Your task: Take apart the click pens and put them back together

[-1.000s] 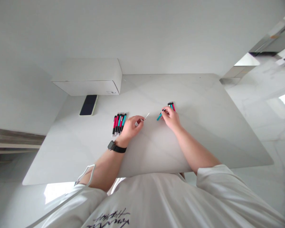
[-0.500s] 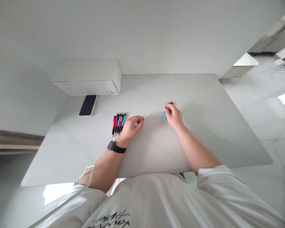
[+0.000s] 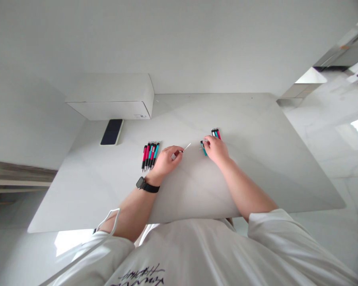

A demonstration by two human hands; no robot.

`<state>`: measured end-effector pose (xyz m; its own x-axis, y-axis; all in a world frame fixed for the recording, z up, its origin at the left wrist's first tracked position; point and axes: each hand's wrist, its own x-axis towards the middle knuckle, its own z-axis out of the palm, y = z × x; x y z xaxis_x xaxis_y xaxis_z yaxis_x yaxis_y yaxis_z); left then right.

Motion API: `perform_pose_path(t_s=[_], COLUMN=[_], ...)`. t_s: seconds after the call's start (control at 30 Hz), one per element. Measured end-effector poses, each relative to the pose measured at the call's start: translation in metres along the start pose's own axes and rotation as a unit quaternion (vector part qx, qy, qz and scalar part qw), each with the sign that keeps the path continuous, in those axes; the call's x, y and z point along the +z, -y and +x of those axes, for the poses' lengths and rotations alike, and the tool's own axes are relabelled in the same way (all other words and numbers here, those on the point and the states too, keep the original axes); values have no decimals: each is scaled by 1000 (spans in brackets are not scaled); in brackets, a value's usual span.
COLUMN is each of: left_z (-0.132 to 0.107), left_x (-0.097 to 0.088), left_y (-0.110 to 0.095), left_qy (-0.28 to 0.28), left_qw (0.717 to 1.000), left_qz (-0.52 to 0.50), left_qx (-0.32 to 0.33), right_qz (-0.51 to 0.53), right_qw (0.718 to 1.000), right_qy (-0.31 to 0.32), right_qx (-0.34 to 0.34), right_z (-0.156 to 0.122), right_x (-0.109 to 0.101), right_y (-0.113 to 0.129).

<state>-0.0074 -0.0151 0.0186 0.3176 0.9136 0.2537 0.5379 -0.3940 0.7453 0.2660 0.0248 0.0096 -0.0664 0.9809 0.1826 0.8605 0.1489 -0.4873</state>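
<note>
My left hand (image 3: 169,159) is closed in a pinch on a thin white pen refill (image 3: 187,147), which points up and to the right. A small dark part shows at those fingertips; the palm hides the rest. My right hand (image 3: 216,149) grips a teal pen barrel (image 3: 204,149) with a black end, tilted above the table. A tiny white piece (image 3: 200,148) appears beside the barrel. Left of my left hand lies a row of several red and teal pens (image 3: 149,155) with black grips. Just beyond my right hand rests a small group of pens (image 3: 216,133), partly covered by it.
A dark-screened phone (image 3: 111,132) lies on the left part of the white table (image 3: 265,159). Behind it a long white box (image 3: 110,110) stands against the wall. A white cable (image 3: 115,222) runs along my left forearm.
My right hand has moved a little left and nearer to me with the teal barrel, uncovering the pens behind it. My left hand has shifted slightly right with the refill.
</note>
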Motion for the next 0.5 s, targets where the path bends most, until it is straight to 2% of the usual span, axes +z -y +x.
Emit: perform_pose_path(t_s=[0.07,0.13,0.23,0.37,0.5], left_z=[0,0,0,1,2], left_x=[1,1,1,0,-1], left_y=[1,2,1,-2,-2], left_qy=[-2,-3,-3,4,6], left_qw=[1000,1000,999,999,999], left_qz=[3,8,17,21,20], left_qx=[11,21,31,31,28], right_qz=[73,159,250,299,318], right_qw=[997,986,963,948,942], right_qy=[0,37,93,104,109], right_qx=[-23,-41,-27,8,15], right_z=[-4,-10,-17,-21,-22], right_x=[-4,-7,-9,-8,-5], right_y=[6,15,29,42,44])
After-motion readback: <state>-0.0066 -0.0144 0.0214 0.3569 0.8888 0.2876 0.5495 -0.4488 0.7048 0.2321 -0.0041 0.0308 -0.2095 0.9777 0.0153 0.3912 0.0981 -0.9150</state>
